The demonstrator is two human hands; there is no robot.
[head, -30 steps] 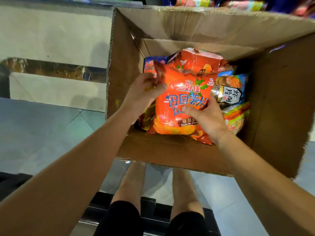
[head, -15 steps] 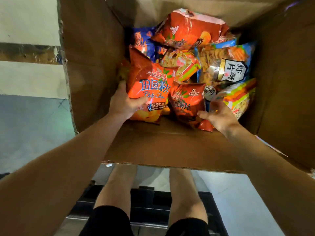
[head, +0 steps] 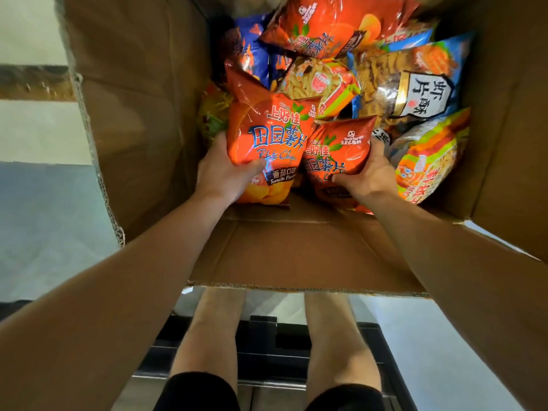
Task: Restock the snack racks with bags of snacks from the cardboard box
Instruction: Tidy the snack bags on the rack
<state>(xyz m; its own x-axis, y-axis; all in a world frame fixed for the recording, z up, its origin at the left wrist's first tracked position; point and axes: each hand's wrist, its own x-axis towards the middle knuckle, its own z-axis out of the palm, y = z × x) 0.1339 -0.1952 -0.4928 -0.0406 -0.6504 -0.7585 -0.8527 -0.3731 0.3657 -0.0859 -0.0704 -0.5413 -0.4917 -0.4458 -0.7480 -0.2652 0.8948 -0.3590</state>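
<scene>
An open cardboard box (head: 142,120) fills the upper view, with several snack bags piled inside. My left hand (head: 221,176) grips an orange potato chip bag (head: 267,134) at its lower left, thumb across the front. My right hand (head: 369,170) grips a second, smaller-looking orange chip bag (head: 335,152) beside it, at that bag's right edge. Both bags are tilted upright near the box's near wall. The snack racks are out of sight.
Deeper in the box lie a blue shrimp chip bag (head: 415,87), a striped bag of sticks (head: 430,161), a further orange bag (head: 332,22) and a dark blue bag (head: 252,48). The near box flap (head: 296,253) hangs toward my legs. Grey floor tiles (head: 44,209) lie to the left.
The camera has come closer to the box. My left hand kept its orange bag and moved it left; my right hand, open half a second ago, now grips the second orange bag.
</scene>
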